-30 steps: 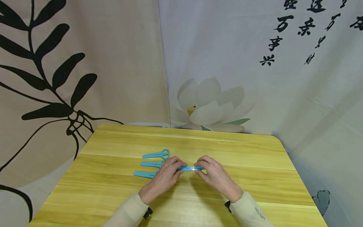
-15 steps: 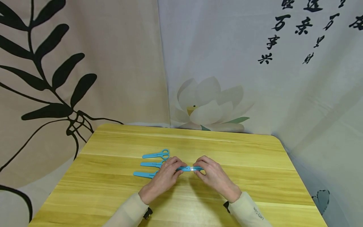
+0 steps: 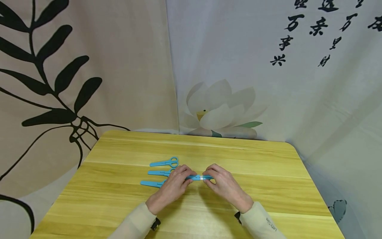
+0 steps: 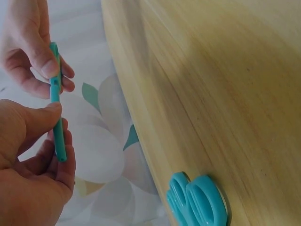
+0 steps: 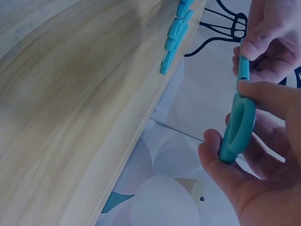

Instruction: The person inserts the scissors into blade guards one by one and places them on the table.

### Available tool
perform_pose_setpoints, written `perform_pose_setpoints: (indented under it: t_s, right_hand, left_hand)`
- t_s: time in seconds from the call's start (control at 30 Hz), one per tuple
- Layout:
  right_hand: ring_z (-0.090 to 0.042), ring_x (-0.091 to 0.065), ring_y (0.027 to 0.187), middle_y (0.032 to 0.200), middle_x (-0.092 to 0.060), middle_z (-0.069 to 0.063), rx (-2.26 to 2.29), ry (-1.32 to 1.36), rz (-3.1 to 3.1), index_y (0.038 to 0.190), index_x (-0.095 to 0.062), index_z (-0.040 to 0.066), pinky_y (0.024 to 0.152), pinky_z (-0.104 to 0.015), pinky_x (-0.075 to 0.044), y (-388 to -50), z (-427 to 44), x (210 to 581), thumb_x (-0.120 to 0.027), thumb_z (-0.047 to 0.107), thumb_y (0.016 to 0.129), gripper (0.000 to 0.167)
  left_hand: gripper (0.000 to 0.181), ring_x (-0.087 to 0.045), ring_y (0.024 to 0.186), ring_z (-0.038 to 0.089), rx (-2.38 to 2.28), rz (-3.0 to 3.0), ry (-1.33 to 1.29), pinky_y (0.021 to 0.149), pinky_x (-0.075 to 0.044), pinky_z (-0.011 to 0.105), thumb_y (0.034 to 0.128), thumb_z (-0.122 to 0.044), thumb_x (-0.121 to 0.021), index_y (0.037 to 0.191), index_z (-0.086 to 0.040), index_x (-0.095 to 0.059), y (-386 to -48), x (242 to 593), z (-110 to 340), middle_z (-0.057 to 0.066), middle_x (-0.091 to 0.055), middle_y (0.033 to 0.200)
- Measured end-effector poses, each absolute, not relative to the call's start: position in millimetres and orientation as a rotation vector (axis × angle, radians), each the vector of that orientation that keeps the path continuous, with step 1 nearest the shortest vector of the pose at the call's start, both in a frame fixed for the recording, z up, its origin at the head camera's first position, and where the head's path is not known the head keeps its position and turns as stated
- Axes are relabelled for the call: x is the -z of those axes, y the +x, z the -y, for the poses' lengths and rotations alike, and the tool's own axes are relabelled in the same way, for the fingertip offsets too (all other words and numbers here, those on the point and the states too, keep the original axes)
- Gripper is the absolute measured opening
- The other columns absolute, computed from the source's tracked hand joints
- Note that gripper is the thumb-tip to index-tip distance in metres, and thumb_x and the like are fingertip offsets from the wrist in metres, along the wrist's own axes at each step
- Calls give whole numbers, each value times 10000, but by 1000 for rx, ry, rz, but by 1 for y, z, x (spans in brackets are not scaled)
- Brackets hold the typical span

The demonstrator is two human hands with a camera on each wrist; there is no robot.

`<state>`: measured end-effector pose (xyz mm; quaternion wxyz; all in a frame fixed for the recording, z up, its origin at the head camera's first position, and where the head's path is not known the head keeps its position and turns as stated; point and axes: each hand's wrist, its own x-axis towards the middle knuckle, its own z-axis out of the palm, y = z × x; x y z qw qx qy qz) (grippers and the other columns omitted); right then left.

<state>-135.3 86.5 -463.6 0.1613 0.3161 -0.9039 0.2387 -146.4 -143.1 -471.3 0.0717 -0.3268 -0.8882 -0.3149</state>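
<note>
Between the two hands is a pair of blue scissors [image 3: 209, 177] with a blue blade cover [image 3: 194, 178], held above the table. My left hand [image 3: 177, 181] pinches the cover between thumb and fingers. The scissors' handles are gripped by my right hand [image 3: 228, 186], thumb on one side and fingers on the other. A short stretch of silver blade shows between cover and handles in the head view; the rest of the blades is hidden. In the right wrist view one handle loop [image 5: 242, 125] faces the camera.
Three more blue covered scissors lie left of the hands: the far one [image 3: 162, 163], a middle one [image 3: 158, 173] and a near one [image 3: 151, 183], the last two partly behind the left hand. They rest on a wooden table [image 3: 256, 159] before a printed curtain [image 3: 134, 66].
My right hand has shifted slightly left with the scissors, and the exposed stretch of blade has become shorter. The left hand has stayed put.
</note>
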Motion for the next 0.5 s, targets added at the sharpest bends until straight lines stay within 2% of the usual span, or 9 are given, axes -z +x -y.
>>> perform_pose_setpoints:
  t_s: [0.5]
  right_hand:
    - [-145,-675,865,1058,-651,-24,-696,898,2607,1008,-760,58,711,-237,-578,-136,-85,465,-870,100,849,198]
  left_hand:
    - [195,-625,1014,219,915,2664,-1042,835,-554,385,946,-37,-743,1134,-90,-746,-149,470,143,29,-671,1091]
